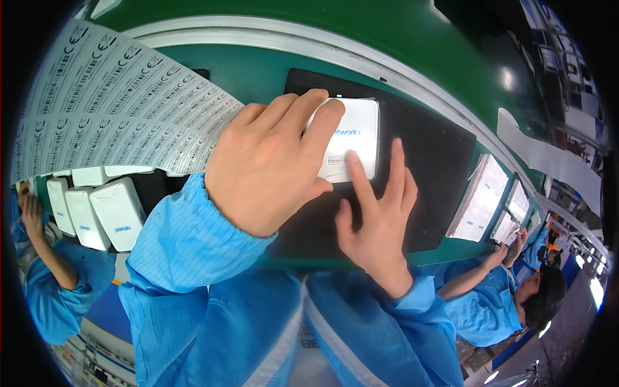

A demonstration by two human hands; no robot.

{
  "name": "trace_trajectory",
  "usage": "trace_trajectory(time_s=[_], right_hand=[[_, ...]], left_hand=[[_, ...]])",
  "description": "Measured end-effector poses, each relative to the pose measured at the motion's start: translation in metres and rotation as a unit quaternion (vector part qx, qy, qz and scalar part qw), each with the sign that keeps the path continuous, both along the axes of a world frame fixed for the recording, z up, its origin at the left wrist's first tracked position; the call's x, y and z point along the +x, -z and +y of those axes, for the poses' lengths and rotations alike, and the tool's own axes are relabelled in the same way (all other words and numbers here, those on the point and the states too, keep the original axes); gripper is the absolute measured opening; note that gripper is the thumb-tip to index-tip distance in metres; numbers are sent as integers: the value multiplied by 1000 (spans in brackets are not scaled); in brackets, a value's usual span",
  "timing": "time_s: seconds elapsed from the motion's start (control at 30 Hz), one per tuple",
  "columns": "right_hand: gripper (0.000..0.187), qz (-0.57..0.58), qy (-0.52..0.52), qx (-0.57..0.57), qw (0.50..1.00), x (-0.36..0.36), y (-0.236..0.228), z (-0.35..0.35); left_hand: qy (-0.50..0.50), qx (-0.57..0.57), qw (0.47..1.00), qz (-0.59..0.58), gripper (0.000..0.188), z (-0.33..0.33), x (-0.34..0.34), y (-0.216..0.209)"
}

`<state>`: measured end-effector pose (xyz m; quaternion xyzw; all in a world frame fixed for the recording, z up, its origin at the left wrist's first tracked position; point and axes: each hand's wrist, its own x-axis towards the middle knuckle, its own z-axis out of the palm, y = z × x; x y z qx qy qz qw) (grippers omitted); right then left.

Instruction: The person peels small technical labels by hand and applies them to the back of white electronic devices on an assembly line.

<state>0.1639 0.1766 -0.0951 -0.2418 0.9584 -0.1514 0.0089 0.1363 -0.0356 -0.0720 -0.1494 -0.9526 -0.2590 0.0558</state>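
A flat white box (362, 119) with blue print lies on a black mat (435, 174). My left hand (261, 158) is closed round its left side, fingers over the far edge and thumb at the near edge. A small printed label (336, 158) sits on the box's near left part. The index fingertip of my right hand (380, 226) touches the box top beside that label; its other fingers are spread and hold nothing. A large sheet of printed labels (122, 97) reaches from the left to behind my left hand. Whether that hand also touches the sheet is hidden.
Several white boxes (116, 209) stand at the left below the label sheet. A stack of white printed sheets or boxes (480, 197) lies right of the mat. A metal rail (258, 31) runs along the bench's far side. Co-workers sit at the left and right (483, 309).
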Motion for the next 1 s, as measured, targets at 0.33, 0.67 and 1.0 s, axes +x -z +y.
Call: trace_trajectory(time_s=[0.33, 0.67, 1.0], right_hand=[[71, 7, 25, -94, 995, -13, 22, 25], [65, 42, -20, -14, 999, -9, 16, 18], [108, -58, -125, -116, 984, -55, -22, 14]], left_hand=[[-1, 4, 1000, -18, 88, 1, -2, -3], [-7, -11, 1000, -25, 88, 1, 1, -6], [-17, -41, 997, 63, 82, -8, 29, -17]])
